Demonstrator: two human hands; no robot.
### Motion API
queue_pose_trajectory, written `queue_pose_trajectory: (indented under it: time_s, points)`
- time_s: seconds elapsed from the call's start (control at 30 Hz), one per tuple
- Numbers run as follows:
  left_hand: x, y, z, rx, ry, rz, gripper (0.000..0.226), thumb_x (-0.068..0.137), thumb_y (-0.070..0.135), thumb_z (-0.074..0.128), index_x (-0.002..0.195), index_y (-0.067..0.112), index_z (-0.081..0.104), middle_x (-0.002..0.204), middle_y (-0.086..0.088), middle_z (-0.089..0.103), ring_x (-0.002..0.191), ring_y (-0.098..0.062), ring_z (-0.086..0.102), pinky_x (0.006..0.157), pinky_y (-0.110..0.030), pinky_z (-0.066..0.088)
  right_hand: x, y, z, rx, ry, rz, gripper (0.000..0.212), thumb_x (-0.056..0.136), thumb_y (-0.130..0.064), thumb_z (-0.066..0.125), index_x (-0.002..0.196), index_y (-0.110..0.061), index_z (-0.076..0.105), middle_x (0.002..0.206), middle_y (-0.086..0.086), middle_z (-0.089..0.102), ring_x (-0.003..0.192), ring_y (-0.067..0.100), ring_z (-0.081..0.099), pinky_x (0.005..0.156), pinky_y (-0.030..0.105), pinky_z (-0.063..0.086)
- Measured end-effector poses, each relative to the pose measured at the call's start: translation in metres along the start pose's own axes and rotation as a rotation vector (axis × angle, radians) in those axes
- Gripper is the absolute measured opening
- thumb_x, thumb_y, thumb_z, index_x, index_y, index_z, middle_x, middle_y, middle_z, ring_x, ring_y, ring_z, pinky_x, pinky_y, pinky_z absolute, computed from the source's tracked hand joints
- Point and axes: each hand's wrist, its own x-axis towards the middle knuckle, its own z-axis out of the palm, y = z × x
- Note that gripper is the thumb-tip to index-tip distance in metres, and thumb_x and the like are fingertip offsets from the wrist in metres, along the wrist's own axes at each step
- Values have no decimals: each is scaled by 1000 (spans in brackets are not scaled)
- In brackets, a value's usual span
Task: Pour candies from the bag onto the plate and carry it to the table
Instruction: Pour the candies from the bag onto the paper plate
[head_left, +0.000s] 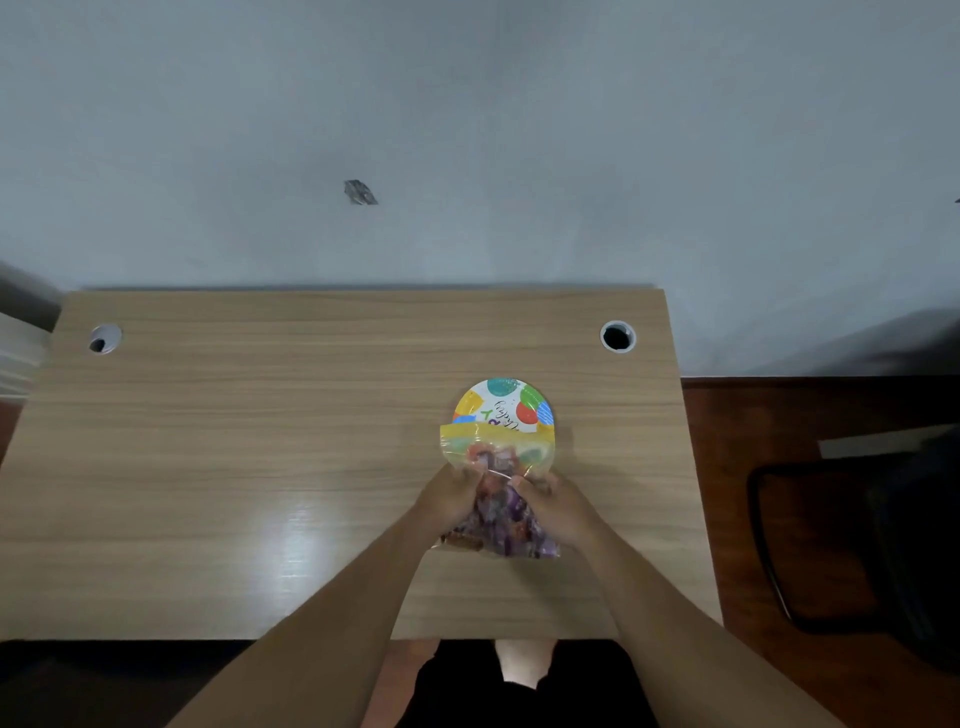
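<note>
A clear plastic bag with a yellow zip strip holds purple and orange wrapped candies. It lies tilted over the near half of a colourful paper party plate on the wooden desk. My left hand grips the bag's left side and my right hand grips its right side, both around its middle. The bag's mouth end points away from me over the plate. The plate's near part is hidden under the bag.
The wooden desk has two round cable holes, one at the back left and one at the back right. A grey wall stands behind it. A dark chair sits on the reddish floor to the right.
</note>
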Motion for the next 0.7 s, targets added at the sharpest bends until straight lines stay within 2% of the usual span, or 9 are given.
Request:
queue_pose_trajectory:
  time_s: [0.07,0.17,0.27,0.43,0.53,0.6,0.63,0.7]
  points:
    - [1,-4,0,14,-5,-10,51,115,44,38,120,9,76,110,-16,81,99,-26,72,101,-40,54,1,2,1,-2,-12,2,26,106,-49,61,108,-26,74,101,-9,76,104,17,72,81,26,48]
    - [3,-8,1,-3,-3,-49,52,115,44,40,132,6,71,126,-20,78,119,-32,72,105,-40,53,3,5,3,-11,-21,1,35,106,-49,61,126,-23,74,110,-3,77,108,19,72,89,30,50]
    - [4,-12,3,-48,9,-106,47,113,40,45,131,6,72,129,-21,76,123,-33,70,107,-39,52,5,8,4,-16,-20,14,40,106,-48,62,131,-19,74,116,3,80,112,23,73,93,31,51]
    - [4,-16,3,-82,8,-121,48,113,39,45,119,2,75,122,-23,78,119,-35,72,106,-42,53,5,10,3,4,-4,35,38,105,-46,64,129,-20,76,107,-2,80,106,21,75,91,30,55]
    - [4,-21,4,-88,12,-116,49,112,35,45,109,-3,75,115,-25,79,112,-35,73,103,-43,55,3,9,3,-8,7,33,33,106,-44,65,127,-21,76,94,-11,77,89,9,72,72,20,51]
    - [4,-22,5,-87,20,-121,46,112,36,47,97,3,75,100,-18,78,98,-28,70,93,-41,55,2,8,4,-12,26,39,27,105,-41,66,119,-21,78,84,-16,73,80,6,69,58,9,45]
    - [3,-21,4,-96,24,-128,42,112,37,49,92,9,74,93,-11,75,95,-25,66,88,-38,52,2,8,4,-16,32,45,26,105,-41,66,116,-20,78,85,-13,74,81,9,70,56,8,43]
    - [2,-21,5,-127,23,-127,38,111,38,52,102,10,77,98,-7,74,98,-23,65,91,-37,51,1,7,4,-20,30,58,30,105,-40,67,119,-16,78,93,-4,76,79,7,69,58,11,43]
